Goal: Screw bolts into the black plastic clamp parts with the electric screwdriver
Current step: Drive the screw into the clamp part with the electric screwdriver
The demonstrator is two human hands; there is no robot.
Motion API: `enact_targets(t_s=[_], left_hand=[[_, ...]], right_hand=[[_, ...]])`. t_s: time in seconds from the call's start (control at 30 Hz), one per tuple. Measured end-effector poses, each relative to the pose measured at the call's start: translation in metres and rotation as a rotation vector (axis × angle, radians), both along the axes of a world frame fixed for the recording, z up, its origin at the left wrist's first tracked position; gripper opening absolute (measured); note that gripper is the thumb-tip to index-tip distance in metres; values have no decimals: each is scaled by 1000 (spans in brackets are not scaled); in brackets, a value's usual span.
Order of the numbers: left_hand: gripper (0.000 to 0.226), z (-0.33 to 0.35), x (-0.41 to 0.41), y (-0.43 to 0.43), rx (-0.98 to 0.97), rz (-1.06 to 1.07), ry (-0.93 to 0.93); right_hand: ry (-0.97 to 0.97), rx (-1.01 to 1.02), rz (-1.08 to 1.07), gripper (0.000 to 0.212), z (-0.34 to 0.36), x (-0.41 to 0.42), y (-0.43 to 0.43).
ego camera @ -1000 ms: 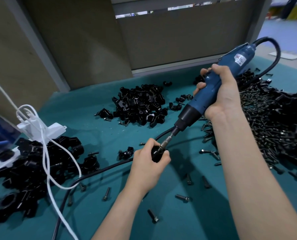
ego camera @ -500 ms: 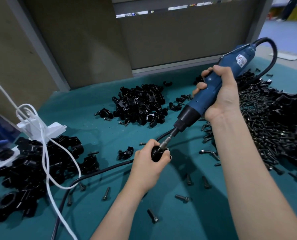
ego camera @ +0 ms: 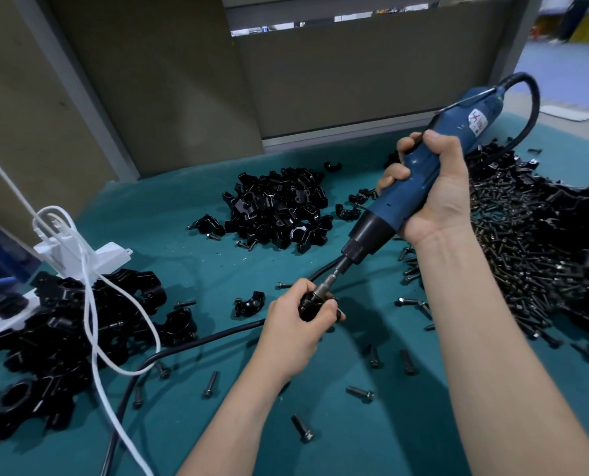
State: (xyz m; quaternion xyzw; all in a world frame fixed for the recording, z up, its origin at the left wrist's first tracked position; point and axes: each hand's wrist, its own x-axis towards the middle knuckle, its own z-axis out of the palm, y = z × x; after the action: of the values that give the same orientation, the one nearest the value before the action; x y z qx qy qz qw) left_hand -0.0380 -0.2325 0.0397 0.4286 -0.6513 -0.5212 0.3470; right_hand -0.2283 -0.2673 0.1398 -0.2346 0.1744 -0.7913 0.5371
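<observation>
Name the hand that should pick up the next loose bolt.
Probably the left hand: it only pinches the clamp part near the loose bolts, while the right hand is wrapped round the screwdriver.

Factory assembly workstation: teal bench (ego camera: 190,255) (grey partition panels (ego camera: 372,84) behind), bulk heaps of black clamp parts (ego camera: 279,207) and bolts (ego camera: 513,255).

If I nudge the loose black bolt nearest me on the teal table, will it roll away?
The short black flanged bolt lies on its side, so its round shank would probably roll, but the wider head should curve it in a small arc. The teal table cover looks matte, so it probably stops the bolt quickly.
</observation>
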Motion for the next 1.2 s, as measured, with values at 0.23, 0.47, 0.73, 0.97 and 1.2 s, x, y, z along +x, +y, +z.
enact_targets(t_s=[0.23,0.47,0.73,0.97,1.2], left_hand=[[15,1,1,-1,1,-15,7],[15,-1,1,-1,-12,-9,-8],[15,-1,1,-2,-1,-6,5],[17,-2,1,-2,18,-5,38],[15,-2,2,-2,-1,-22,17]], right_hand=[[7,-58,42,7,0,1,0],[11,-51,47,6,-2,3,-1],[22,-52,58,5,-2,4,-2],[13,-72,87,6,-3,6,-2],[0,-79,109,4,-4,6,-1]])
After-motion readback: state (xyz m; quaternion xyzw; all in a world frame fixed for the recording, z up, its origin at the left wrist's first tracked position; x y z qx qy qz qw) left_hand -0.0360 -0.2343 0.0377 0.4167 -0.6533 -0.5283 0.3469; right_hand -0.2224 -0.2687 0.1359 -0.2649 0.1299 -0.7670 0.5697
